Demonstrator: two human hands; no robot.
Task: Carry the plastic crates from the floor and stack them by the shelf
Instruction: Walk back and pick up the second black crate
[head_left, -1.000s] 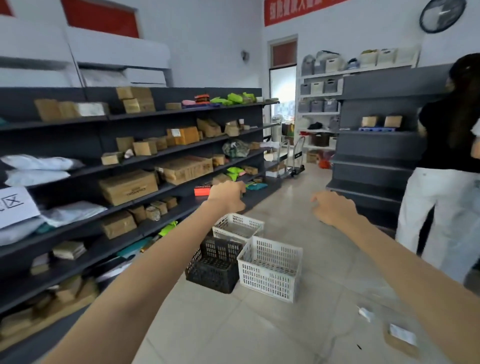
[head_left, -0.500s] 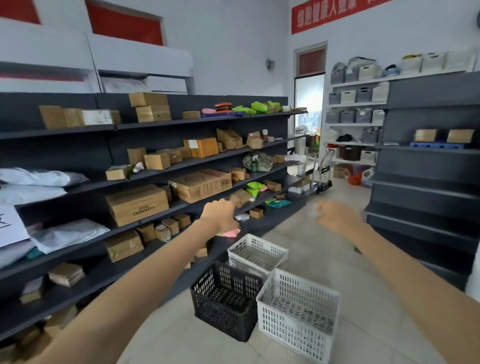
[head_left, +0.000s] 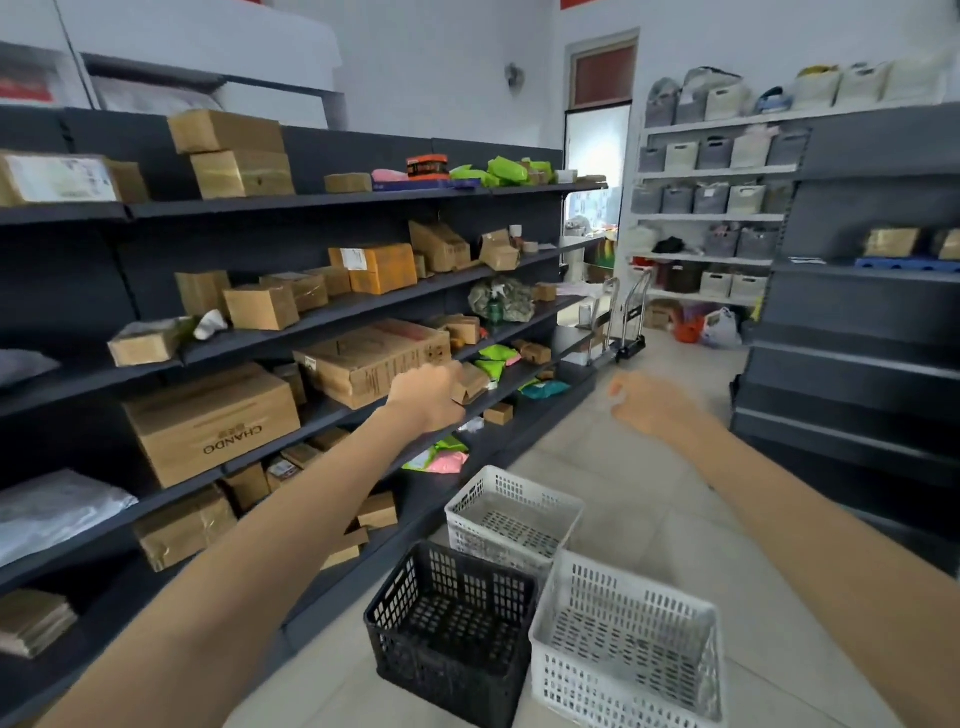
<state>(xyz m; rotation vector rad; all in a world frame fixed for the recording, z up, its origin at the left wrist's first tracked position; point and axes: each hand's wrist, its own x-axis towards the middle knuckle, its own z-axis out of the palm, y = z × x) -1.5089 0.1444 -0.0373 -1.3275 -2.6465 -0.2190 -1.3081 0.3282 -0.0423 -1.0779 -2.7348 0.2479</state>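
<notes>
On the floor (head_left: 639, 499), at the foot of the shelf (head_left: 332, 197), a black crate (head_left: 447, 680) and a white crate (head_left: 613, 691) stand side by side. A second white crate (head_left: 493, 540) sits just behind them. Farther out, the left hand (head_left: 428, 397) and right hand (head_left: 654, 405) are held well apart, fingers curled, holding nothing.

On the floor (head_left: 649, 467) right of the shelf (head_left: 311, 208), left crate (head_left: 441, 670) beside right crate (head_left: 618, 691); far crate (head_left: 483, 535) behind them.

Upright, empty, clustered by dark metal shelf (head_left: 332, 228): black slotted plastic crate (head_left: 451, 626), white slotted plastic crate (head_left: 623, 642) alongside, second white crate (head_left: 511, 514) behind.
</notes>
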